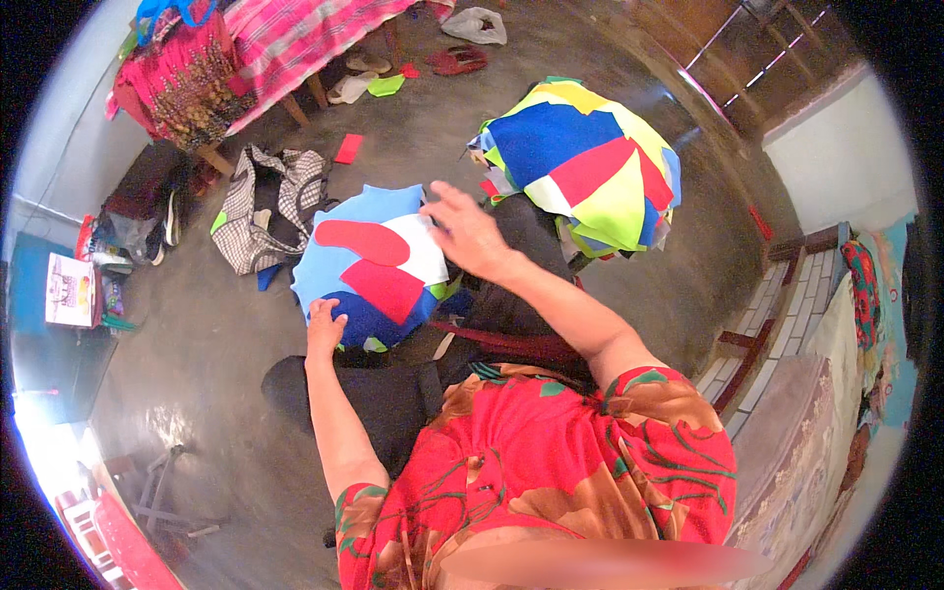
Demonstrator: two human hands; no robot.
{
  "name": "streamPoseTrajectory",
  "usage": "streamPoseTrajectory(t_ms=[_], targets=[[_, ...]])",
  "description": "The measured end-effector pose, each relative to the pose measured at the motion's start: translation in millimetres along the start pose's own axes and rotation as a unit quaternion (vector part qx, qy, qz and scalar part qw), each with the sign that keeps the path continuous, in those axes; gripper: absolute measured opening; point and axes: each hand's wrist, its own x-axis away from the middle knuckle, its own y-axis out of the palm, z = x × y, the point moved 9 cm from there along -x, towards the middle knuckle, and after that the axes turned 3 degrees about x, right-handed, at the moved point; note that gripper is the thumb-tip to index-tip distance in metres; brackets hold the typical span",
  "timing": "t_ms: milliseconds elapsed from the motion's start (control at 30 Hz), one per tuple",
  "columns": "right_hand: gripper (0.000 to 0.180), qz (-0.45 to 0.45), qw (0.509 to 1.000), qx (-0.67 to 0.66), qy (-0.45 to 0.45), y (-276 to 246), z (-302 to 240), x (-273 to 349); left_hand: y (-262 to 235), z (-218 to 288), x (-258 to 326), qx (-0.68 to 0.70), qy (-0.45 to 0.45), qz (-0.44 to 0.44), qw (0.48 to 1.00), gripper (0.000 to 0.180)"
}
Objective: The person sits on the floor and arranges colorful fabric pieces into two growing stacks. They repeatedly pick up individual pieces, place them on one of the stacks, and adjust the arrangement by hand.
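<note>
A rounded layered pile of coloured cloth pieces [334, 246] lies in front of me, with light blue, white and dark blue panels on top. On it rest two red cloth pieces, one with a rounded end [362, 242] and one squarer [383, 289]. At the near left edge, my left hand [324, 327] touches the dark blue panel, its fingers spread. My right hand [466, 232] is at the white panel on the far right side, fingers stretched out and holding nothing; whether it touches the cloth I cannot tell.
A second pile of multicoloured cloth [565, 143] stands farther right. A checked cloth bag [280, 197] and a small red scrap [347, 148] lie on the floor. Beyond are a bed with pink checked cloth [285, 49], shoes [457, 61] and a white plastic bag [475, 27].
</note>
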Motion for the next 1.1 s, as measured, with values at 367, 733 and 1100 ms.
streamPoseTrajectory(t_ms=[367, 733, 1100], targets=[[0.021, 0.232, 0.956, 0.164, 0.076, -196, 127, 18, 0, -1, 2, 0.007, -0.016, -0.003, 1.0, 0.035], [0.033, 0.125, 0.935, 0.227, 0.24, -189, 258, -45, -1, -7, 0, 0.013, 0.019, 0.037, 0.999, 0.033], [0.017, 0.123, 0.895, 0.36, 0.232, -188, 258, -57, -3, -2, 3, 0.033, -0.029, 0.024, 0.999, 0.03]])
